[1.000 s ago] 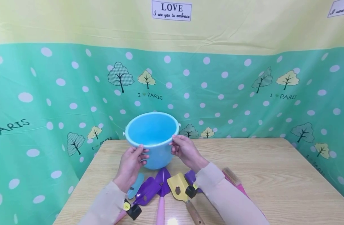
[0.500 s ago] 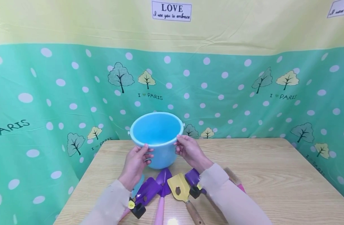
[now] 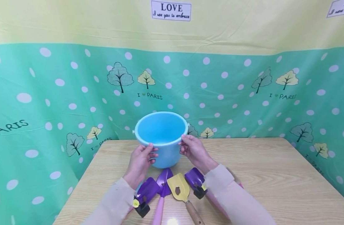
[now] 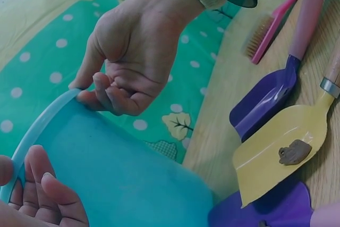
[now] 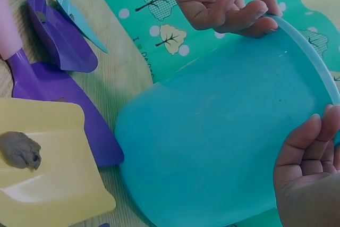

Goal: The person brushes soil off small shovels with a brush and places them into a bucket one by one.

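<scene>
A light blue bucket (image 3: 166, 153) stands near the back of the table, its mouth tipped slightly toward me. My left hand (image 3: 141, 162) pinches the near left of its rim between thumb and fingers. At the rim's near right, my right hand (image 3: 196, 153) holds on the same way. In front of the bucket lie a purple shovel (image 3: 148, 189), a purple trowel (image 3: 164, 181) with a pink handle, a yellow scoop (image 3: 179, 186) and another purple scoop (image 3: 194, 178). A grey-brown lump (image 4: 295, 152) sits on the yellow scoop. The bucket's inside shows nothing in it.
A light blue trowel (image 5: 74, 17) lies at the left of the tools, mostly behind my left arm in the head view. A pink brush (image 4: 271, 27) lies to the right, partly under my right sleeve. A green dotted curtain (image 3: 228, 103) hangs behind the wooden table (image 3: 273, 175).
Both hands have slid the bucket to the right across the table, keeping hold of its rim. My right forearm now covers more of the brush. The tools lie where they were.
</scene>
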Available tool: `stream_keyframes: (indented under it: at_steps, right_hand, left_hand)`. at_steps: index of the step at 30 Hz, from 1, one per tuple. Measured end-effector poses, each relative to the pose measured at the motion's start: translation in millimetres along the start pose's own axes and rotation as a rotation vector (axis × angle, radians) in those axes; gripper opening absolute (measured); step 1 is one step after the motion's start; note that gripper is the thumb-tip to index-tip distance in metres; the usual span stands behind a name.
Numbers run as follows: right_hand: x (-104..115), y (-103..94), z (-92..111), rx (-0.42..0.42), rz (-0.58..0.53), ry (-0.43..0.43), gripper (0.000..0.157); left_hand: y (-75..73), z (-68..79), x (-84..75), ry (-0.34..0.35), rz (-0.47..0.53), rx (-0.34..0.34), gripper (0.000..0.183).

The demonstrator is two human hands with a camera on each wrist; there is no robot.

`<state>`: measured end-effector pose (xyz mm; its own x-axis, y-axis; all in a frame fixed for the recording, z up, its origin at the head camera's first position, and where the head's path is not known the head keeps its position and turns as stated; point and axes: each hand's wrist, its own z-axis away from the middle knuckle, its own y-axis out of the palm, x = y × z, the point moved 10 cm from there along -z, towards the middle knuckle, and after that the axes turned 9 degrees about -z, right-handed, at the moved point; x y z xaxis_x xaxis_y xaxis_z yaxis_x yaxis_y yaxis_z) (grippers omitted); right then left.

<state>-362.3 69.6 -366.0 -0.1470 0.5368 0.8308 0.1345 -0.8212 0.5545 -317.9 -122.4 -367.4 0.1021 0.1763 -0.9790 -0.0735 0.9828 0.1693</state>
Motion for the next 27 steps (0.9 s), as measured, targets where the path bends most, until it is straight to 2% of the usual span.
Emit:
stream_keyframes:
  at_steps: [12,27]
  right_hand:
    - [8.1,-12.8,6.8,-0.02,-0.004,-0.006,0.015]
    - [16.1,-22.6,13.2,-0.012,-0.004,-0.02,0.019]
  left_hand:
    - [15.1,-0.7,0.2,0.02,-0.017,0.028,0.02]
    - [29.9,-1.1,2.8,0.008,-0.015,0.049,0.018]
